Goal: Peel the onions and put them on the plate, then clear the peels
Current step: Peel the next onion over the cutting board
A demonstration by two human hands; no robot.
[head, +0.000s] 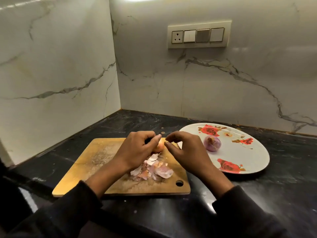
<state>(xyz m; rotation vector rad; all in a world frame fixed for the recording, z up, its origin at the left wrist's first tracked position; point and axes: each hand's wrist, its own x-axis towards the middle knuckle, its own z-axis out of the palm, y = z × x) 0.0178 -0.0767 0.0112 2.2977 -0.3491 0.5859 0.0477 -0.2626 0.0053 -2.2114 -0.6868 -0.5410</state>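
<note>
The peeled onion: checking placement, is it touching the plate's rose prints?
Apart. The head view shows the peeled onion resting on the plate on plain white surface, with bare gaps between it and each rose print.

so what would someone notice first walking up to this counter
Probably the two hands working over the wooden cutting board: the left hand grips an onion while the right hand reaches its fingertips to it. Just below them, a pile of pinkish peels lies on the board. To the right, a rose-patterned plate holds one peeled purple onion.
</note>
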